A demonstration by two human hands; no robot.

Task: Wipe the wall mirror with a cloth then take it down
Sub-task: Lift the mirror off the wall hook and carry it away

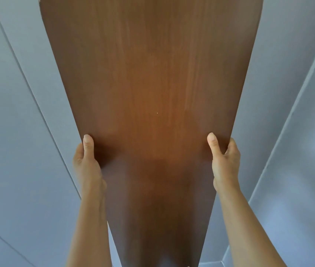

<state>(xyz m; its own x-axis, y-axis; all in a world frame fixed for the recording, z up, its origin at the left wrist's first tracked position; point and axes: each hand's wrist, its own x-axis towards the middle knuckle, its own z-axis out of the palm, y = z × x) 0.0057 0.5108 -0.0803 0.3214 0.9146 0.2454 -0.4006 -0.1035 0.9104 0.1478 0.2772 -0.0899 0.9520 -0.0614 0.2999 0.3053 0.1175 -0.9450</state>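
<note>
Mirror: brown wood-grain back [152, 83] fills the centre, upright, facing the camera — grey wall panels [18, 132] on either side.
Left hand: [87, 160] clamped on the mirror's left edge, thumb flat on the back.
Right hand: [224, 160] clamped on the mirror's right edge — thumb up, forearm raised.

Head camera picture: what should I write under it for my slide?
Both hands, left hand and right hand, grip the side edges of a tall brown wood-grain panel against grey-blue walls.
</note>
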